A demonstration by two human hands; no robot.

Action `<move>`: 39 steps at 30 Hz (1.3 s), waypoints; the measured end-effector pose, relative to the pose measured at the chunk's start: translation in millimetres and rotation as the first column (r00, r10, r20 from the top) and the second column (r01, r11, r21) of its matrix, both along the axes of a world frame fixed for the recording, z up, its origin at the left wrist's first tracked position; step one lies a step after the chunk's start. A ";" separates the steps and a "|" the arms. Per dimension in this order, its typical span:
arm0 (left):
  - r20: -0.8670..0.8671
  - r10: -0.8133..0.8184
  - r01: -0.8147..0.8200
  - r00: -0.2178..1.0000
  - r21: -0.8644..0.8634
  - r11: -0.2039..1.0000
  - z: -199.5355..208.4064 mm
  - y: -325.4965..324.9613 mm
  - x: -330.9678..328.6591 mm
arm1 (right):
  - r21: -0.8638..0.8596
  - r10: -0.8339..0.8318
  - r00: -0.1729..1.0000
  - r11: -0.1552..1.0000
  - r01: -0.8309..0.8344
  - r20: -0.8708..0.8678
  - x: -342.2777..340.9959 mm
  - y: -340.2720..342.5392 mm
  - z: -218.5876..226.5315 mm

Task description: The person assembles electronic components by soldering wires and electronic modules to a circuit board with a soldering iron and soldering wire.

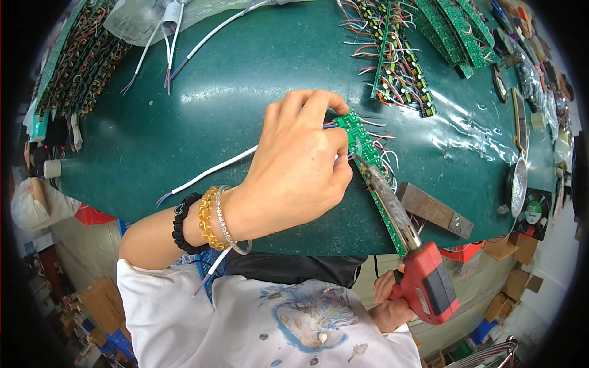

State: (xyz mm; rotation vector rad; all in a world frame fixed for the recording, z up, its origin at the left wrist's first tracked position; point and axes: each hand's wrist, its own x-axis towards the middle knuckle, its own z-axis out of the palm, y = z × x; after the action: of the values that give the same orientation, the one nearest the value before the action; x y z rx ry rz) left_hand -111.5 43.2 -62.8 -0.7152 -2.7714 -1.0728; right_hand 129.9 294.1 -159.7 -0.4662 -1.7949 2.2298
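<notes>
My left hand (300,156) arches over a long, narrow green circuit board strip (359,136), its fingers closed on the end of a white cable (215,174). Blue and red wire ends show by the fingertips at the board's near side; most of the grip is hidden under the hand. In my right hand (391,305) is a red and black soldering gun (424,283), whose tip touches or nearly touches the board beside my left thumb. Thin red, white and black wires stick out from the strip's right edge.
A dark metal block (434,210) lies right of the strip. Wired boards (402,61) and bare green boards (451,30) are piled at the far right, more boards (80,67) at the far left. White cables (211,34) lie at the back by a plastic bag (132,21). A round metal dish (519,186) stands at right.
</notes>
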 end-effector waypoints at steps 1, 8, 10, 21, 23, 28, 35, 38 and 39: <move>0.002 -0.001 0.001 1.000 -0.003 1.000 0.0 1.1 0.3 | 0.027 0.039 0.996 0.999 -0.036 -0.082 -16.4 -11.0 15.5; 0.000 0.000 0.000 1.000 -0.010 1.000 1.9 0.0 0.6 | 0.043 0.145 0.941 0.989 -0.138 -0.307 -42.8 -28.6 41.4; 0.000 0.006 -0.006 1.000 -0.019 1.000 1.9 -0.2 0.8 | 0.058 0.113 0.954 0.993 -0.100 -0.278 -44.9 -35.4 44.4; 0.016 -0.004 0.005 1.000 -0.048 0.999 2.8 -0.8 -0.2 | 0.163 0.010 0.880 0.984 0.077 -0.475 -75.5 -19.0 68.4; 0.009 -0.019 0.019 1.000 -0.049 0.999 2.6 1.3 -1.1 | 0.389 -0.175 0.875 0.844 0.369 -0.450 -88.9 -16.6 70.1; 0.044 -0.018 0.022 0.999 -0.076 0.997 4.5 1.3 -1.4 | 0.367 -0.102 0.876 0.880 0.300 -0.471 -103.1 -4.1 54.5; 0.077 -0.017 0.025 0.997 -0.096 0.995 7.3 2.4 -2.1 | 0.416 -0.153 0.901 0.847 0.331 -0.406 -106.5 -8.2 47.1; 0.072 -0.012 0.020 0.997 -0.112 0.993 7.7 2.0 -2.2 | 0.408 -0.149 0.901 0.853 0.325 -0.407 -107.2 -7.9 46.5; 0.053 -0.019 0.025 0.998 -0.116 0.993 7.3 2.5 -2.2 | 0.406 -0.152 0.901 0.853 0.328 -0.407 -106.2 -7.3 45.6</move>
State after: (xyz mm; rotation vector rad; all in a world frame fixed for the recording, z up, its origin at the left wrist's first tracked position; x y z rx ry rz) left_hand -113.7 45.7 -55.5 -0.7428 -2.8968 -0.9530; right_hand 23.8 286.8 -114.1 -0.1551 -1.8572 1.5156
